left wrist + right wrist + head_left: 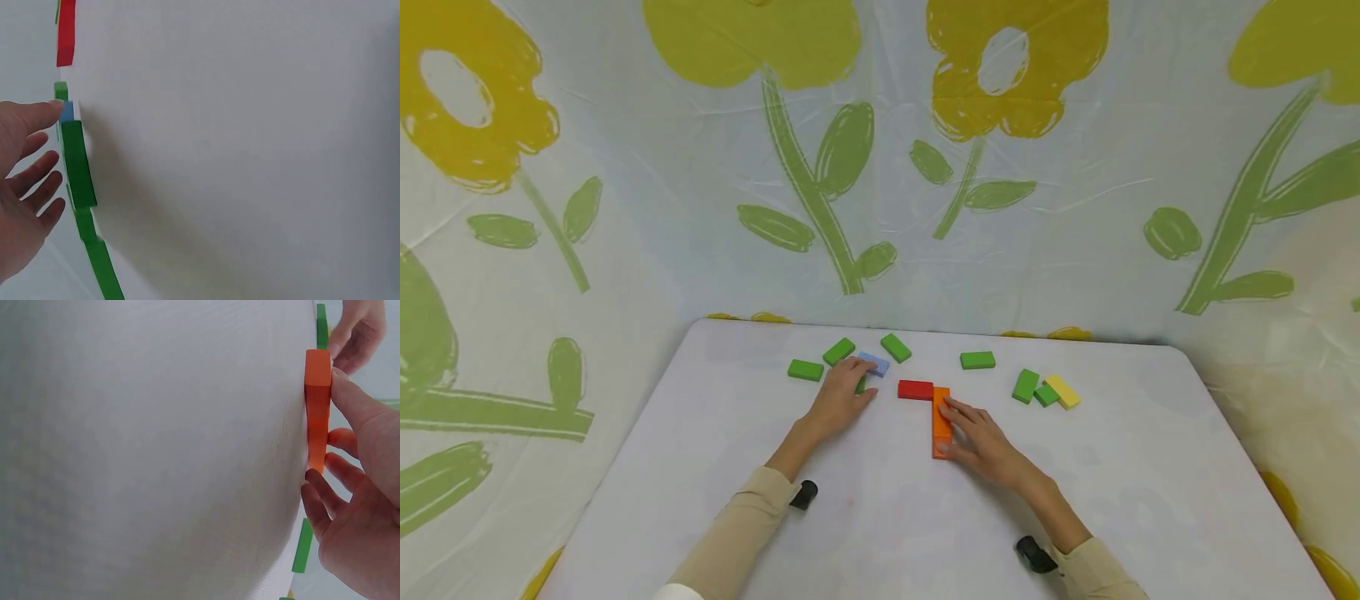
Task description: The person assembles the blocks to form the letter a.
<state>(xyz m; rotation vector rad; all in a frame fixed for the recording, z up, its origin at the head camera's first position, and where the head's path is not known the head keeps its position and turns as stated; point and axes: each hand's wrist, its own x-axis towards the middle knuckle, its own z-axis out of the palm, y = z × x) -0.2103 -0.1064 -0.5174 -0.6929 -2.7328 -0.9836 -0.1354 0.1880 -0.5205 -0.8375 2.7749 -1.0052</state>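
Fingers of the right hand (988, 450) were loosely bent, thumb and tips touching the orange blocks (937, 421), not wrapped round them. These lay just right of centre, under and left of the fingertips, long axis up-down the frame; right hand nearer. Left hand (837, 398) sat left of centre, fingers spread, no hold visible, green block (861, 385) partly covered, blue block (875, 364) just above it. Red block (915, 390) met the orange upper left. White tabletop (850, 525), flowered cloth (1060, 250) behind.

Beige sleeves (726, 533) — white patch (677, 592) low on left; small black devices (1036, 555) — one by each cuff (769, 486).
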